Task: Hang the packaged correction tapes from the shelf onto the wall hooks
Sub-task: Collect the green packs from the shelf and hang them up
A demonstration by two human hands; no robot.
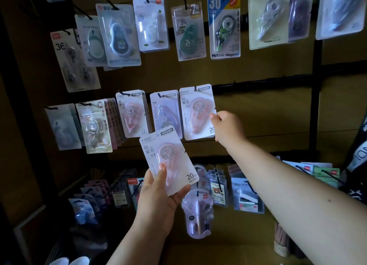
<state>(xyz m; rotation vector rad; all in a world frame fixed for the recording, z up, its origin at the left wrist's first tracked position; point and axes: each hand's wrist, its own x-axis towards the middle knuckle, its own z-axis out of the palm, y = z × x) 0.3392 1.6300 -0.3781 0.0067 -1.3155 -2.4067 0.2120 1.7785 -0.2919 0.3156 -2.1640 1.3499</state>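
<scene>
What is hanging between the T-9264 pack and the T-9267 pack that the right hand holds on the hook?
In the head view, one lilac pack hangs between the T-9264 pack and the T-9267 pack pinched by the right hand.

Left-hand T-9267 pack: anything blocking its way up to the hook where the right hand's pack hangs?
Yes. The right hand pinches a matching T-9267 pack at that hook, covering it. The left hand holds its pack just below.

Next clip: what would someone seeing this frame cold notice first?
Two matching pink T-9267 packs stand out. The right hand pinches the right edge of the hung pack, whose top sits at a hook in the middle row, while the left hand holds the spare pack tilted just below it. Above, the blue 30 pack hangs in the top row.
</scene>
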